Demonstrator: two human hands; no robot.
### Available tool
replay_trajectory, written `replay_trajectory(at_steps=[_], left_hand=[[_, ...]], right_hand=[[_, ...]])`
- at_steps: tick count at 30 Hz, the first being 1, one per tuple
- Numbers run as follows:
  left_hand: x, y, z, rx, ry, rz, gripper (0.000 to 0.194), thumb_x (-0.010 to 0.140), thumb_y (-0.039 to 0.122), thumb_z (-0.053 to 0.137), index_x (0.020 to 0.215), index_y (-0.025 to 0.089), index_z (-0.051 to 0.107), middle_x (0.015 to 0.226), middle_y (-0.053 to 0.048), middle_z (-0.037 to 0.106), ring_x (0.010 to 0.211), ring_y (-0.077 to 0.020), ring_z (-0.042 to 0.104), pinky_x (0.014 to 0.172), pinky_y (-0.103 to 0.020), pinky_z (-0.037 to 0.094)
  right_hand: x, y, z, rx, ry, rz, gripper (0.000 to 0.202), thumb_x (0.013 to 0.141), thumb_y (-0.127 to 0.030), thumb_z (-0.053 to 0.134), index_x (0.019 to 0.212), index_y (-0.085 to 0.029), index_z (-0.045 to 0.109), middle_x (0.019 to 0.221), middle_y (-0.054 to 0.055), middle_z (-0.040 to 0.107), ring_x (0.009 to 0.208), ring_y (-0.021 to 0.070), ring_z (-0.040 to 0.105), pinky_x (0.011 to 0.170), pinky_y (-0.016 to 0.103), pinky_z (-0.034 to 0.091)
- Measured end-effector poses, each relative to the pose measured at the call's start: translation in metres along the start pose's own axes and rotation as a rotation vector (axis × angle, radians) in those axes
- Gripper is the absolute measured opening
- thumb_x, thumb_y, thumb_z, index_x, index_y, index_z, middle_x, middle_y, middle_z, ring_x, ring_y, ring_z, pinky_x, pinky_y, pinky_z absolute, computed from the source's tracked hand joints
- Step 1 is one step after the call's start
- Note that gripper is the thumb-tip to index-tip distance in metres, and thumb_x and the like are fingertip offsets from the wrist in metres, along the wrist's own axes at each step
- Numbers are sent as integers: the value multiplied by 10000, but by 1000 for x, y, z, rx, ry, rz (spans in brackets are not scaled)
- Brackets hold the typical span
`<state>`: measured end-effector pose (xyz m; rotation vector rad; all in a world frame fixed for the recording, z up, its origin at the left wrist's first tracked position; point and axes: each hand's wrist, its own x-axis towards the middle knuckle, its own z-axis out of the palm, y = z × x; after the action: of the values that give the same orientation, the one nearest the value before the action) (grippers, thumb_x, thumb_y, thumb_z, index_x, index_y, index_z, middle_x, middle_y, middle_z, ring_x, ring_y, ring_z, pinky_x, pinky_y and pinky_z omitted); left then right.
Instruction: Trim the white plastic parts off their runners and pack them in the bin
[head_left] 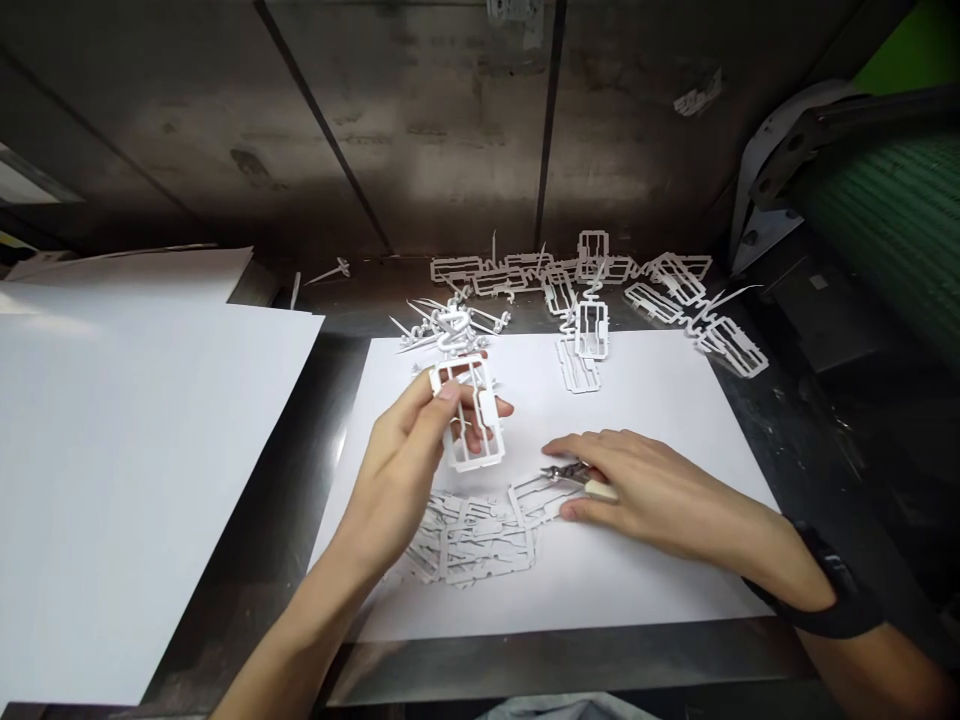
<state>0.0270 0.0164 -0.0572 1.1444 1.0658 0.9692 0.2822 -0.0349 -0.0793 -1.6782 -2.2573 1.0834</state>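
Thumb and fingers of the left hand [420,435] pinch a white plastic frame [488,409] by its side, while the right hand [634,487], forefinger and thumb well spread, loosely holds cutters [574,473] whose handles are mostly hidden beneath the palm. From where I stand, loose frames [491,545] overlap just below the left grip, too jumbled to count; white stems [452,328] lie just beyond it, partly hidden. Bare white sheet [660,395] opens both beyond and nearer than the cutters, ending short of the near edge of the table [555,665].
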Motion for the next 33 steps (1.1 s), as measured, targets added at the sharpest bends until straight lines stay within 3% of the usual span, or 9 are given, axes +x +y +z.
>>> replay_trajectory(at_steps=[5,10,13,15,19,21,23,27,33], left_hand=[[-5,8,3,-393,-159,-102,406,1153,519,500,1321,201,690,1089,-84,745,962,-230,686,854,-319,599],[-10,13,2,-441,-265,-126,570,1161,635,364,1324,172,654,1088,-115,721,947,-277,713,858,-399,619],[-11,12,0,-442,-272,-122,578,1151,665,380,1347,195,654,1097,-116,737,953,-281,728,870,-405,616],[-11,12,-2,-448,-251,-117,560,1147,667,409,1398,222,639,1156,-116,749,993,-283,739,892,-398,612],[-11,15,-6,-440,-189,-66,561,1163,645,385,1403,206,639,1180,-109,748,1001,-267,740,893,-371,613],[-11,16,-7,-433,-179,-52,589,1174,636,340,1384,180,648,1138,-110,749,969,-258,744,889,-366,618],[-12,16,-6,-431,-180,-57,620,1180,637,293,1425,186,639,1106,-104,754,945,-252,756,906,-371,623],[-9,12,-3,-502,-156,-106,666,1160,691,302,1440,219,679,988,-68,740,848,-215,758,844,-327,629],[-6,8,-2,-648,-209,-271,662,1137,658,490,1277,98,813,943,-66,683,774,-141,690,757,-239,604]], right_hand=[[1,1,2,-72,18,-67,207,1068,-352,761,1235,-261,682,1184,60,751,1060,312,674,887,432,498],[-3,0,-9,84,94,-126,105,1126,-379,650,1110,-280,680,1081,29,724,961,260,656,812,387,487],[-3,-9,-1,151,196,-164,73,1115,-329,644,1103,-267,681,1008,30,700,881,243,627,753,379,472],[0,-18,9,156,154,-247,44,1094,-261,659,1124,-257,690,1026,35,711,926,249,633,793,389,482],[1,-30,22,172,-78,-340,203,1013,-95,675,1130,-259,703,1046,7,740,1000,237,657,925,390,491],[0,-30,20,243,-132,-288,181,1033,-146,691,1146,-285,716,1066,-8,745,1009,224,671,944,370,498],[-1,-24,15,316,-101,-173,108,1089,-301,690,1192,-316,720,1111,-6,747,1016,231,679,931,369,503],[8,-8,9,422,163,72,324,1130,-591,596,1121,-285,703,1048,27,735,1006,270,667,888,392,485],[28,-3,20,727,204,-3,450,1116,-660,600,1017,-230,689,1062,46,737,1115,261,681,1014,365,474]])
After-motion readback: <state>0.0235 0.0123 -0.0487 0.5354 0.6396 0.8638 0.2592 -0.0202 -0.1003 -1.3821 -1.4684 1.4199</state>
